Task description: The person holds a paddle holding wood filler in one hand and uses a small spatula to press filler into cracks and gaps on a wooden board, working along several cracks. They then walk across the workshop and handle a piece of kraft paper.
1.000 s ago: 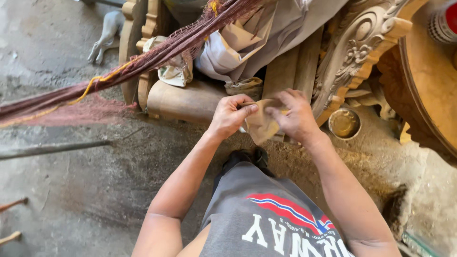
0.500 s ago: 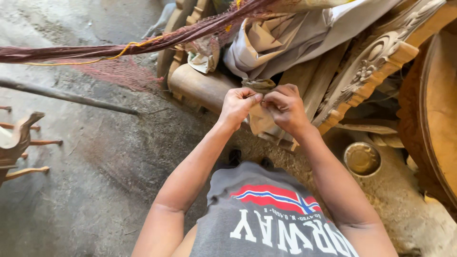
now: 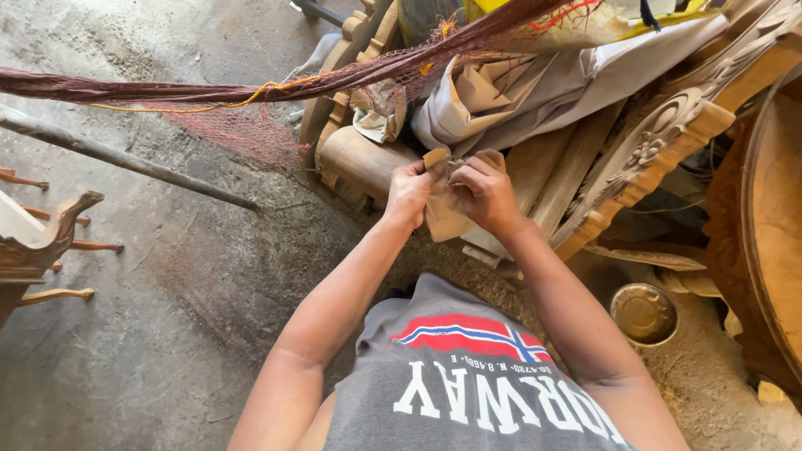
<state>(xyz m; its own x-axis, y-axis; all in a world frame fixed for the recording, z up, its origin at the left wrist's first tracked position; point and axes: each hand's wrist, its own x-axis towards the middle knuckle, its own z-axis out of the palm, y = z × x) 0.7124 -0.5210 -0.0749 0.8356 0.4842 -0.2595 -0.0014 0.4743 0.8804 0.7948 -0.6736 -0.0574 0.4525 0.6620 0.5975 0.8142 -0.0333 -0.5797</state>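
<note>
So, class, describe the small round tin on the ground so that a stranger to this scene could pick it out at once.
Start at the big round wooden tabletop on the picture's right edge. Below its carved wooden panel, on the dusty ground, sits a shallow round metal tin. It is the only shiny, dish-shaped thing there; everything near it is wood or cloth.

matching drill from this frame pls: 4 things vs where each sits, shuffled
Things:
1 tan sheet
2 round metal tin
3 reddish net
4 carved chair legs

Places:
A far left edge of the view
B on the ground at lower right
C stretched across the top
D between left hand and right hand

Pairs: 1-D, 2-B, 3-C, 4-A
</note>
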